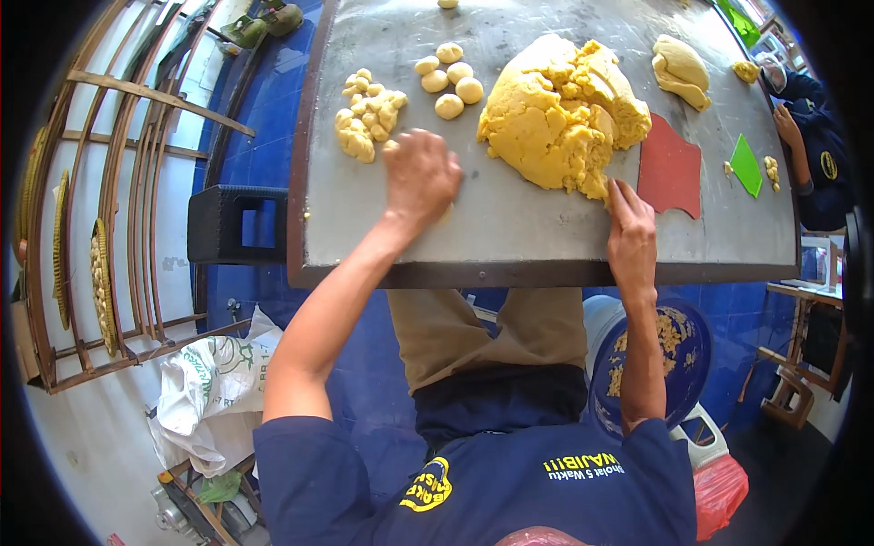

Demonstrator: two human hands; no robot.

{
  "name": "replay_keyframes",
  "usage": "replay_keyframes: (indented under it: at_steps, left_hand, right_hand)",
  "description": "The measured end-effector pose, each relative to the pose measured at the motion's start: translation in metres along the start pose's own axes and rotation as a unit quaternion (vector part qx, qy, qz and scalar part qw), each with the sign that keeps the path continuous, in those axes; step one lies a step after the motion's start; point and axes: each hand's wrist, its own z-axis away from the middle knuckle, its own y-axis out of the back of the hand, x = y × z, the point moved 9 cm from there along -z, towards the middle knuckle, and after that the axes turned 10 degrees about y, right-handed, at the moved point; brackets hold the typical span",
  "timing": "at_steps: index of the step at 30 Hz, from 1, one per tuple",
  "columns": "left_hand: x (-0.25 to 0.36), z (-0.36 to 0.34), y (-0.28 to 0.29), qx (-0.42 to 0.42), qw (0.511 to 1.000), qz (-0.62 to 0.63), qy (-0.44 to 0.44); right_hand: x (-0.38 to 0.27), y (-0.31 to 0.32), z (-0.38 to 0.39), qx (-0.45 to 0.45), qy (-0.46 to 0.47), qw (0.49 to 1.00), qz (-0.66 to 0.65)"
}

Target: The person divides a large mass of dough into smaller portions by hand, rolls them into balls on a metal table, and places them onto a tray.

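While the right hand (pixel 634 232) pinches the yellow mass (pixel 533 123) between nearly closed fingers (pixel 623 200), the blurred left hand (pixel 421 177) curls over the bench (pixel 528 227), contents undeterminable.

Left fingers (pixel 426 150) beside pale lumps (pixel 371 116), right fingers (pixel 622 198) pinching yellow dough mound (pixel 537 114)
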Motion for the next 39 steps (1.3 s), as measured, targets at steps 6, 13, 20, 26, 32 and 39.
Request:
replay_keyframes:
  at_steps: [6, 13, 20, 26, 32, 39]
  left_hand:
    - [0.024, 0.019, 0.013, 0.029, 0.999, -0.026, -0.002]
    - [0.008, 0.045, 0.019, -0.041, 0.989, -0.104, 0.093]
    - [-0.019, 0.072, 0.025, -0.150, 0.945, 0.089, 0.276]
    - [-0.023, 0.079, 0.027, -0.024, 0.845, 0.432, 0.313]
    - [-0.027, 0.084, 0.009, -0.053, 0.776, 0.529, 0.340]
    - [-0.037, 0.086, 0.012, -0.034, 0.738, 0.581, 0.342]
  right_hand:
    - [0.012, 0.007, -0.007, 0.049, -0.004, 0.999, 0.005]
    - [0.020, 0.018, -0.024, -0.063, -0.015, 0.998, -0.015]
    - [-0.008, 0.005, 0.031, -0.058, 0.041, 0.992, 0.100]
    - [0.013, 0.017, 0.018, 0.018, 0.006, 1.000, 0.004]
    - [0.016, -0.005, -0.013, -0.052, 0.025, 0.997, 0.054]
    - [0.051, 0.038, 0.011, -0.071, -0.067, 0.995, -0.020]
